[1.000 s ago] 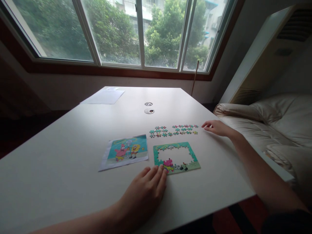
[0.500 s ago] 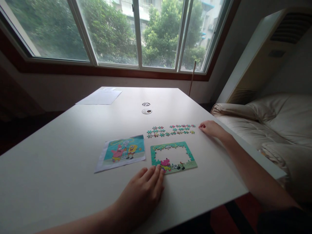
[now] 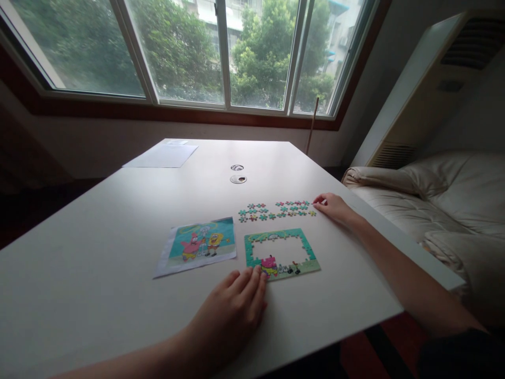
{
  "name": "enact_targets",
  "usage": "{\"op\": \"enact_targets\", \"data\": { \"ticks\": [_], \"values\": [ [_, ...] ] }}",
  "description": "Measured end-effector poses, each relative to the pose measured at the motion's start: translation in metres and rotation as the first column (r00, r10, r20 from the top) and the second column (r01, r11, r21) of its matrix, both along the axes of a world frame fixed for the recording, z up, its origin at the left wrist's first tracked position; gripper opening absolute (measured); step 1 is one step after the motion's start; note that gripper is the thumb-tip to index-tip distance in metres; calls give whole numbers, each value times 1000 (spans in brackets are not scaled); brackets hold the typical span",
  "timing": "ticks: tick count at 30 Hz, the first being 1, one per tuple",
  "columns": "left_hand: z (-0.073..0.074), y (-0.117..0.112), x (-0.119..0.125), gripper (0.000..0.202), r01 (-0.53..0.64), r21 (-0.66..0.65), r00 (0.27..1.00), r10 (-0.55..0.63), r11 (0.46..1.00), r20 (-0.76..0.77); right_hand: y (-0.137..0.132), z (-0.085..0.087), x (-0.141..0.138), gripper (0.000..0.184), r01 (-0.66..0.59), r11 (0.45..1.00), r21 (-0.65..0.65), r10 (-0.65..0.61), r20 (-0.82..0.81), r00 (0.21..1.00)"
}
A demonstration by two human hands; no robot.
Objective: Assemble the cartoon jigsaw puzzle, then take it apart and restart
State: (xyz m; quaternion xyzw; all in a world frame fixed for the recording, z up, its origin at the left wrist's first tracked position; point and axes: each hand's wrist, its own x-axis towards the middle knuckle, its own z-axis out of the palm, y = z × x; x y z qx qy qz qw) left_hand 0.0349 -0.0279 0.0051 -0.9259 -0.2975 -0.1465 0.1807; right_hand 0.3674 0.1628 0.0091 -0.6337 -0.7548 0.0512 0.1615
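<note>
A partly filled jigsaw puzzle (image 3: 311, 267) with a teal and green border lies flat on the table; its middle is a white gap, and a pink figure shows at the lower left. The fingers of my left hand (image 3: 236, 302) lie outstretched on its lower left corner, hiding that corner. Behind it, several loose puzzle pieces (image 3: 272, 216) are laid out in rows. My right hand (image 3: 333, 206) is at the right end of the back row, thumb and forefinger closed around a puzzle piece (image 3: 313, 203) mostly hidden by the fingertips.
Left of the puzzle lies a printed picture sheet (image 3: 203, 242) of cartoon figures. White papers (image 3: 168, 156) rest at the table's far left. Two round inserts (image 3: 238, 179) sit in the white table (image 3: 98, 252). A cream sofa (image 3: 453, 195) stands at the right.
My right hand has moved left to the end piece of the back row, its fingertips now covering most of it. The left hand has stayed on the puzzle corner.
</note>
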Motion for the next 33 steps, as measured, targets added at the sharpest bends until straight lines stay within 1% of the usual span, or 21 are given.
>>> {"op": "enact_targets", "data": {
  "ticks": [4, 7, 9, 11, 14, 15, 17, 19, 21, 22, 23, 25, 27, 29, 31, 33],
  "values": [
    [-1, 0, 0, 33, -5, -2, 1000, 5, 1000, -3, 4, -3, 7, 24, 29, 994, -101, -39, -104, 994],
    [-1, 0, 0, 33, -6, 1, 1000, 6, 1000, -2, 6, -5, 11, 24, 5, 994, -112, -23, -167, 986],
    [-1, 0, 0, 33, -6, 4, 1000, 6, 1000, 1, 5, -4, 10, 23, -45, 995, -86, 27, -201, 979],
    [-1, 0, 1, 32, -12, 4, 1000, 12, 1000, -2, 2, 0, 5, 21, -116, 992, -40, 104, -239, 965],
    [-1, 0, 1, 32, -11, -3, 1000, 11, 1000, -10, -10, 13, -15, 23, -242, 970, 15, 232, -341, 911],
    [-2, 0, 1, 31, -10, -6, 1000, 10, 1000, -13, -17, 18, -24, 24, -298, 955, 5, 277, -384, 881],
    [-2, 0, 1, 32, -9, -11, 1000, 9, 1000, -16, -34, 29, -44, 25, -457, 886, -75, 382, -437, 814],
    [-2, 0, 1, 32, -14, -13, 1000, 14, 1000, -16, -53, 37, -64, 23, -600, 784, -158, 506, -396, 766],
    [-2, 0, 1, 31, -13, -18, 1000, 13, 1000, -14, -68, 40, -81, 20, -706, 681, -194, 621, -358, 697],
    [-1, 0, 1, 31, -11, -22, 1000, 10, 1000, -14, -73, 39, -87, 19, -730, 657, -191, 656, -333, 677],
    [-1, 0, 1, 31, -11, -27, 1000, 10, 1000, -14, -77, 38, -93, 17, -742, 648, -173, 680, -308, 666],
    [0, 0, 2, 31, -13, -36, 1000, 12, 999, -19, -80, 35, -98, 16, -749, 652, -115, 705, -273, 655],
    [0, 0, 2, 32, -17, -41, 1000, 16, 999, -25, -80, 34, -99, 16, -737, 674, -52, 705, -255, 662],
    [-1, -1, 2, 32, -18, -43, 1000, 17, 999, -24, -79, 34, -98, 14, -696, 718, -19, 675, -226, 703],
    [-1, -2, 1, 32, -18, -43, 1000, 17, 999, -17, -81, 36, -96, 16, -635, 772, -29, 622, -167, 765],
    [-1, -2, 1, 32, -20, -44, 1000, 19, 999, -13, -83, 37, -95, 18, -597, 800, -59, 590, -106, 800]
  ]
}}
